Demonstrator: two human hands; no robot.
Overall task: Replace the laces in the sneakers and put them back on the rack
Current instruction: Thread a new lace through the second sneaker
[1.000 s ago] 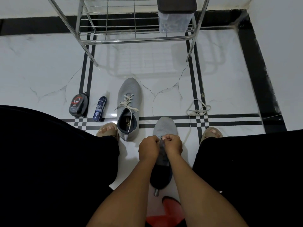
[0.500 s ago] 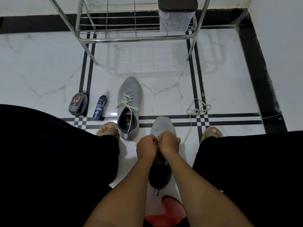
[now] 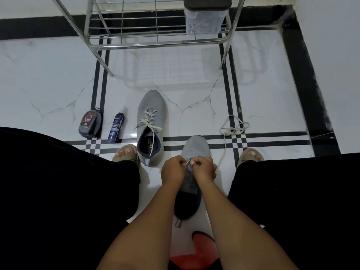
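sitting on the rack [image 3: 155,43], a lidded clear box [image 3: 204,22] holds pale contents.

One grey sneaker [image 3: 151,125] sits laced on the floor; the other sneaker [image 3: 194,151] lies unlaced, loose lace [image 3: 232,128] beside it, before the steel rack [image 3: 155,42].

left of the grip and farther out, a dark shoe polish case [image 3: 90,124] lies just beside a blue spray can [image 3: 116,130], a red stool [image 3: 196,254] nearer underneath, a lidded clear container [image 3: 205,16] far ahead.

blue spray can [image 3: 115,128] label reads approx "SPORTS & SNEAKER CLEANER", brand illegible
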